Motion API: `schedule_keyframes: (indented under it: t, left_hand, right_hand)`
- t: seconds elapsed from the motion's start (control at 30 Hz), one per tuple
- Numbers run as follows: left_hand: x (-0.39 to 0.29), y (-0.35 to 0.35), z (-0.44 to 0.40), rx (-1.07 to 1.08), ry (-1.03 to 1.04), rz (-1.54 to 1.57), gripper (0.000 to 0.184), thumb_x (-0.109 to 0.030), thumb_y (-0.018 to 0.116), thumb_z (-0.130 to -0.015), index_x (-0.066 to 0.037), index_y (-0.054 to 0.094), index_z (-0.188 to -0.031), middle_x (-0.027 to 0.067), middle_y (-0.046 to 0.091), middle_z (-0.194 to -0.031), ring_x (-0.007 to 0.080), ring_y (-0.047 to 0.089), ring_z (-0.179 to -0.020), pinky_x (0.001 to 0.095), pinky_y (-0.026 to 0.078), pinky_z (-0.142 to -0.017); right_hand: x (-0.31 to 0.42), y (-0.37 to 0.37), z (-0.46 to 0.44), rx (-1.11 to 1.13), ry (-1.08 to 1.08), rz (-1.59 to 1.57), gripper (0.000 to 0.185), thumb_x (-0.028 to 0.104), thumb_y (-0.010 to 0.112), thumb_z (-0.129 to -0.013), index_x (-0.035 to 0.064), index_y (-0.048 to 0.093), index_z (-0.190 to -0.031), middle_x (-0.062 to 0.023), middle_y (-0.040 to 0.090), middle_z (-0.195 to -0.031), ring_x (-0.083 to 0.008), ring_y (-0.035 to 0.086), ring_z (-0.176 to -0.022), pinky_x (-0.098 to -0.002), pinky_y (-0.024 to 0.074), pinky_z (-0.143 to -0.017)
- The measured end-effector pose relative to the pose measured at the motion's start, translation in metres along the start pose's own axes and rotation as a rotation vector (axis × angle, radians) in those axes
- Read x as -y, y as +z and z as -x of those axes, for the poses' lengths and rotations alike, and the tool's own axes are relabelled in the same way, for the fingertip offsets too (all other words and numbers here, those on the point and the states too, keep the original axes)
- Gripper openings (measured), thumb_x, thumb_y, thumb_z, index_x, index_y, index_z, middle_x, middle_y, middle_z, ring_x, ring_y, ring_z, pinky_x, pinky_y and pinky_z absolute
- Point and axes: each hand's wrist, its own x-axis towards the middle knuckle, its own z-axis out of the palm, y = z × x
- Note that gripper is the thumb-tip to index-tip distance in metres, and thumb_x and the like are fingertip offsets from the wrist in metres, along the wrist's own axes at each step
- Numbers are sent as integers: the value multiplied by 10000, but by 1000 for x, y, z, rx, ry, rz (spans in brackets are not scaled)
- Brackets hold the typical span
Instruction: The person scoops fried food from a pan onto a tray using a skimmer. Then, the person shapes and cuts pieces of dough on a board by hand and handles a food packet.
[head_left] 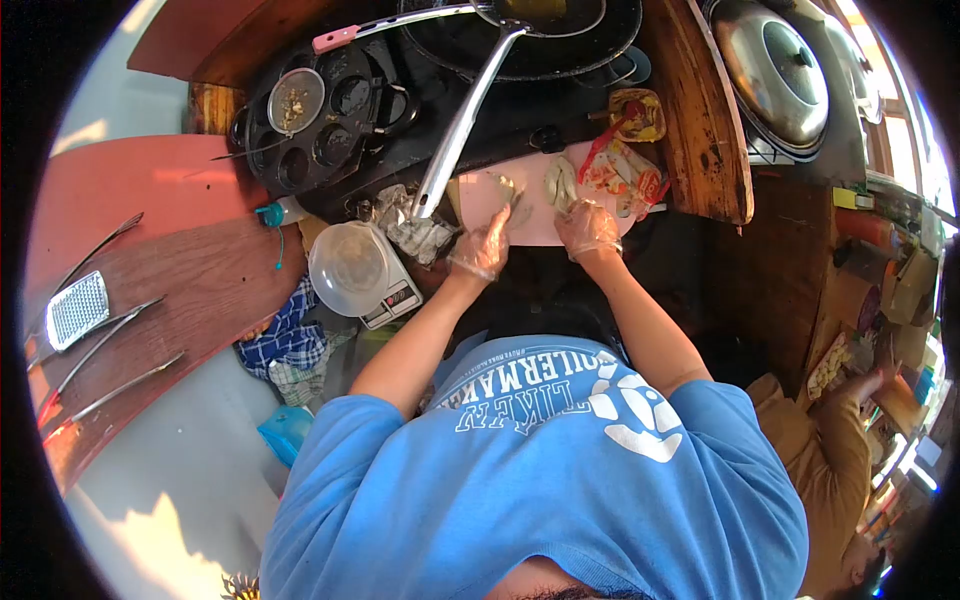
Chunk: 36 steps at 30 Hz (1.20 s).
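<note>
Both my hands wear clear plastic gloves over a pale pink board (545, 230). My left hand (484, 246) is at the board's left edge, fingers drawn together beside a thin greyish piece (517, 190); what is between the fingertips is too small to make out. My right hand (588, 230) has its fingers curled at the lower end of a pale, elongated lump of food (560, 183), touching it. Right of that lump lies a red and white printed plastic packet (622, 172).
Above the board, a long metal handle (468, 120) reaches from a large black pan (560, 62). A molded pan (345, 120) holds a strainer (296, 101). At left are a kitchen scale (398, 300) with a bowl (348, 268) and a grater (77, 311). Another person (835, 460) is at right.
</note>
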Motion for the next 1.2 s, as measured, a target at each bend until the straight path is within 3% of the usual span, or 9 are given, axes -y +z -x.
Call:
schedule_keyframes:
  t: [0.07,0.17,0.3,0.43,0.5,0.63,0.77,1.03,1.2]
  left_hand:
    - [-3,-6,20,67,143,-21,416,-228,490,-929,-143,485,-1337,230,675,-792,417,669,-701,518,545,-617]
    - [-2,7,26,223,72,-141,411,-208,487,-926,-137,488,-1331,228,676,-786,397,673,-682,517,545,-606]
    - [5,10,-1,195,-192,-214,398,-174,476,-918,-83,501,-1305,214,676,-769,383,679,-686,511,543,-605]
    - [-22,-8,-6,-48,-39,-47,466,-151,554,-868,-74,509,-1326,192,673,-761,385,665,-660,502,535,-598]
    - [-38,-9,-1,-17,-34,-83,546,-144,584,-846,-88,471,-1377,182,670,-758,384,660,-648,503,533,-594]
    - [-50,-3,9,69,-59,-71,569,-153,565,-863,-103,427,-1413,185,681,-784,384,671,-677,506,539,-607]
    - [-42,5,14,71,-157,-104,467,-145,530,-878,-84,476,-1338,239,664,-779,428,664,-698,536,532,-589]
    - [-33,19,5,3,-92,-179,567,-103,558,-829,11,429,-1369,248,675,-836,404,677,-726,505,553,-625]
    - [-18,33,-10,30,-25,-160,610,-91,565,-813,-31,410,-1400,239,683,-868,413,677,-765,505,549,-693]
  right_hand:
    - [-2,8,-1,-33,-12,2,362,353,606,-797,14,688,-896,-227,691,-886,-400,672,-873,-471,533,-802]
    - [-6,9,0,-66,-77,-26,347,329,604,-785,13,694,-898,-231,691,-884,-399,676,-859,-469,537,-799]
    - [-20,15,17,-101,-222,-151,313,298,628,-773,28,685,-921,-223,693,-888,-403,671,-840,-474,540,-779]
    - [-30,30,33,-174,-274,-165,217,261,687,-777,56,669,-844,-173,687,-809,-358,677,-763,-455,541,-686]
    - [-35,37,37,-353,-578,-89,169,245,693,-792,81,652,-785,-147,669,-747,-327,674,-702,-444,538,-630]
    - [-29,48,35,-358,-723,21,134,233,680,-810,112,636,-846,-115,664,-726,-298,666,-651,-441,537,-579]
    - [-17,61,16,-255,-754,310,128,200,592,-834,79,631,-839,-119,676,-707,-277,688,-638,-428,532,-510]
    - [8,58,11,-135,-602,226,175,221,592,-844,57,640,-884,-134,697,-811,-294,704,-728,-435,559,-608]
    - [11,49,9,-32,-547,161,201,234,599,-848,55,646,-927,-165,699,-869,-327,702,-811,-447,562,-676]
